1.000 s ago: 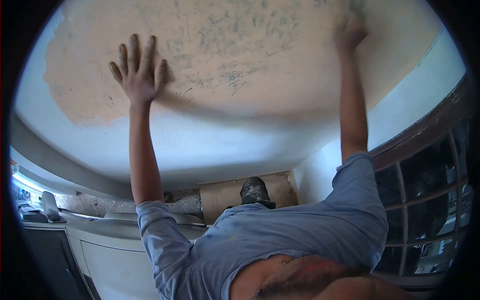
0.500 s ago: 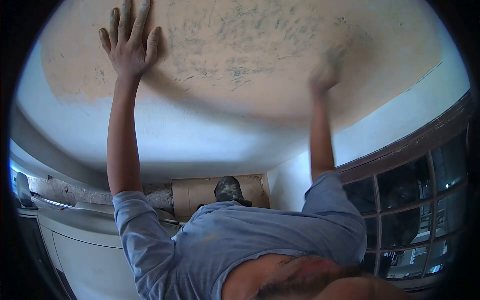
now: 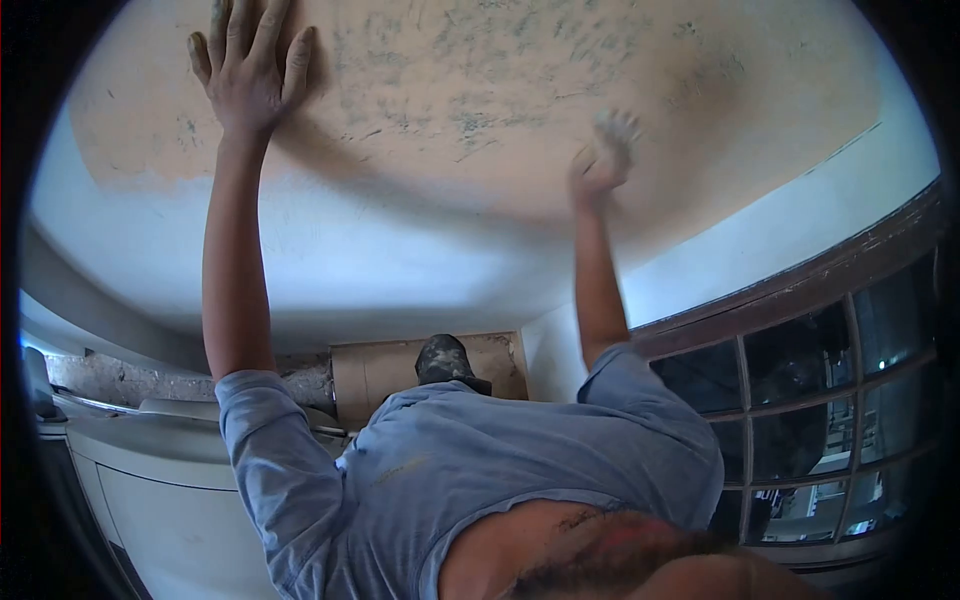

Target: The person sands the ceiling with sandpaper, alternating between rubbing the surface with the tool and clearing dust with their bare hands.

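Note:
My left hand (image 3: 245, 85) lies flat with spread fingers on the peach-coloured part of the wall (image 3: 420, 100). Its fingertips look dusty or stained. To the right, my right hand (image 3: 603, 160) is at the same wall, with its fingers curled and pale dust over the knuckles. Motion blurs it slightly, and whatever may be in its grip is hidden. Between the hands the wall surface carries dark scuffs and small rough patches. Below the peach area runs a smooth white band (image 3: 390, 260).
A brown-framed window with dark panes (image 3: 800, 370) stands at the right. On the lower left is a pale cabinet-like body (image 3: 160, 500) with a metal rod along it. A camouflage-patterned shoe (image 3: 445, 360) rests on the tan floor (image 3: 370, 375) below.
My right hand has swept left and slightly down across the wall. The left hand keeps its flat pose; the whole view has shifted a little.

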### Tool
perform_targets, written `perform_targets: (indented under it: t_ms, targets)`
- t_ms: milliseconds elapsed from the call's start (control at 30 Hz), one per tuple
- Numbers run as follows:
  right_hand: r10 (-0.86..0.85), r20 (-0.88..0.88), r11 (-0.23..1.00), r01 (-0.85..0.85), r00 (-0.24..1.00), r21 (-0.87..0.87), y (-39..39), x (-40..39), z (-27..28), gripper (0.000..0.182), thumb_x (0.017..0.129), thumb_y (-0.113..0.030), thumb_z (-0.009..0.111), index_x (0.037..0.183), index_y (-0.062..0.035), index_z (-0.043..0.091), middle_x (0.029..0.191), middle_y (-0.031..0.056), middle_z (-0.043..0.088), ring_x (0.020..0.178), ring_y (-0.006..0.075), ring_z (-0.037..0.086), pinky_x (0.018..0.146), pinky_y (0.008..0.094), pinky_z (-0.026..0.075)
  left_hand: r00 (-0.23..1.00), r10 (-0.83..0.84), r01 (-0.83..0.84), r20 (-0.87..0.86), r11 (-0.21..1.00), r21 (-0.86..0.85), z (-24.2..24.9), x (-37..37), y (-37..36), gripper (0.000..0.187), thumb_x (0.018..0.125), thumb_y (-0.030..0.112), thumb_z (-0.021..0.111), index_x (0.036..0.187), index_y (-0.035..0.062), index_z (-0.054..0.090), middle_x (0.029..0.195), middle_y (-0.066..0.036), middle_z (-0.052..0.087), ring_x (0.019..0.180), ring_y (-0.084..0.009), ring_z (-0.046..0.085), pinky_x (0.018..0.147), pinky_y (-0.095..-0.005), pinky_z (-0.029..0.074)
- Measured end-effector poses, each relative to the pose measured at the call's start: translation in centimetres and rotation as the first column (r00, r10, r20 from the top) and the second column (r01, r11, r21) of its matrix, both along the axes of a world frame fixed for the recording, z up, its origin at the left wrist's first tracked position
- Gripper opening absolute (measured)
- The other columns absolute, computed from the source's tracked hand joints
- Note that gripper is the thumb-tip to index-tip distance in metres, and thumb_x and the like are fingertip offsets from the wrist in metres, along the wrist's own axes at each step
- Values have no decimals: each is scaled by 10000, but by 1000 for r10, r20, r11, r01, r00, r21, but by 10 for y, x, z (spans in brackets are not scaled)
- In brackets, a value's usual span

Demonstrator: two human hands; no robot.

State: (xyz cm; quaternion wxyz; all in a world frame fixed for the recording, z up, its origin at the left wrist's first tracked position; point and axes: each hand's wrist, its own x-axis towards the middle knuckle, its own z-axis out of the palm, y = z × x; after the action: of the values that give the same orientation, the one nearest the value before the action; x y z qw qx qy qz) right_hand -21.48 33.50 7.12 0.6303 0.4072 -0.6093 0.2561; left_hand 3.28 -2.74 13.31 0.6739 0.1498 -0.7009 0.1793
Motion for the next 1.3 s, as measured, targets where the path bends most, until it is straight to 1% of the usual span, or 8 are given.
perform_targets:
  t_ms: [200, 267, 400, 567, 700, 833, 967, 1300]
  targets:
    - [-186, 32, 960, 188, 982, -205, 3, 0, 171, 386, 940, -209, 404, 1098, -17, 701, 1093, 189, 686, 1077, 299, 642, 1023, 406, 432, 999, -42, 41, 8, 999, 20, -6, -6, -10, 558, 961, 407, 392, 1413, 95, 490, 1550, -156, 312, 1473, -304, 186, 1180, -481, 0]
    - [-160, 463, 960, 247, 872, -133, -3, 22, 147, 418, 959, -240, 386, 1149, -1, 672, 1181, 215, 647, 1171, 343, 588, 1054, 434, 402, 998, -66, 66, 4, 998, 23, -6, -6, -8, 559, 961, 407, 392, 1413, 93, 490, 1549, -157, 315, 1472, -302, 188, 1180, -480, 1]
    - [-115, 103, 987, 125, 988, -97, -9, 6, -23, 451, 964, -248, 387, 1292, -11, 587, 1383, 230, 510, 1342, 445, 399, 1134, 548, 232, 999, -38, 38, -12, 999, -4, -6, -5, -9, 557, 962, 405, 392, 1410, 88, 492, 1546, -157, 320, 1470, -300, 194, 1181, -480, 5]
    - [-157, -338, 984, 117, 928, -134, 6, -43, 103, 405, 969, -216, 428, 1266, 8, 588, 1342, 203, 553, 1298, 363, 483, 1101, 462, 351, 998, -56, 56, 1, 998, 22, -4, -4, -10, 550, 964, 400, 391, 1406, 90, 495, 1545, -155, 322, 1471, -295, 192, 1181, -479, 7]
    - [-77, 575, 957, 222, 814, -186, 21, 5, 255, 394, 983, -244, 433, 1260, -12, 590, 1326, 197, 564, 1273, 368, 499, 1067, 448, 385, 999, -51, 51, -9, 998, -24, -6, -6, -11, 546, 965, 394, 393, 1408, 89, 494, 1545, -157, 321, 1472, -294, 192, 1182, -474, 15]
    - [-316, -179, 948, 302, 932, -99, 22, -31, 147, 462, 1002, -257, 356, 1378, -30, 498, 1468, 191, 421, 1359, 422, 367, 1124, 513, 281, 997, -77, 76, -29, 996, -47, -6, -8, -13, 542, 964, 382, 400, 1410, 87, 492, 1546, -163, 318, 1471, -302, 192, 1179, -482, 22]
    - [-203, 168, 973, 217, 965, -75, 27, -21, -96, 435, 993, -248, 403, 1315, 3, 554, 1418, 206, 483, 1357, 420, 391, 1149, 527, 220, 992, -94, 85, -79, 991, -107, -8, -10, -14, 545, 965, 380, 399, 1415, 86, 485, 1546, -162, 318, 1471, -305, 191, 1178, -488, 22]
    - [-211, -129, 976, 201, 969, -89, 44, -60, 190, 418, 967, -268, 464, 1275, -9, 576, 1334, 193, 557, 1244, 384, 509, 1058, 476, 377, 946, -259, 254, -193, 966, -52, -6, -21, -13, 481, 944, 505, 453, 1379, 318, 539, 1468, -6, 467, 1379, -226, 380, 1159, -454, 141]
